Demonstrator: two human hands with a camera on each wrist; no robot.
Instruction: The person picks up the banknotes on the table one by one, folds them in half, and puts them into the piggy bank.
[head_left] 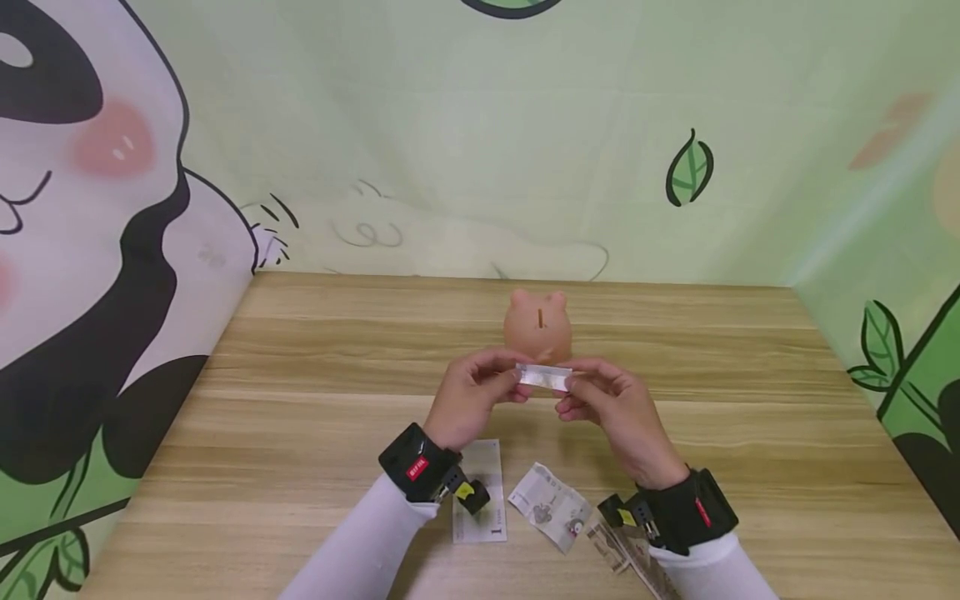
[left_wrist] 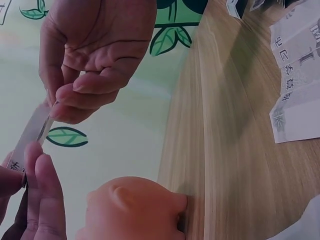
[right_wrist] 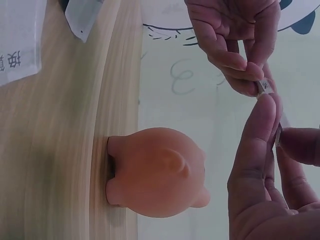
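Observation:
Both hands hold a narrow folded banknote (head_left: pixel 543 377) between them, above the table. My left hand (head_left: pixel 467 398) pinches its left end between thumb and fingers. At the other end, my right hand (head_left: pixel 621 410) pinches it the same way. In the left wrist view the folded note (left_wrist: pixel 31 130) looks like a flat strip with some print near one end. Just beyond the hands stands a pink piggy bank (head_left: pixel 536 327), upright, its coin slot on top; the right wrist view has the piggy bank (right_wrist: pixel 157 172) from behind, apart from the hands.
Below the left wrist lies a pale banknote (head_left: pixel 487 460) marked 1. A creased banknote (head_left: pixel 550 507) lies between the forearms, and a brownish banknote (head_left: pixel 609 546) sits partly under the right wrist. A printed cloth backdrop (head_left: pixel 465 150) rises behind the wooden table (head_left: pixel 337 333).

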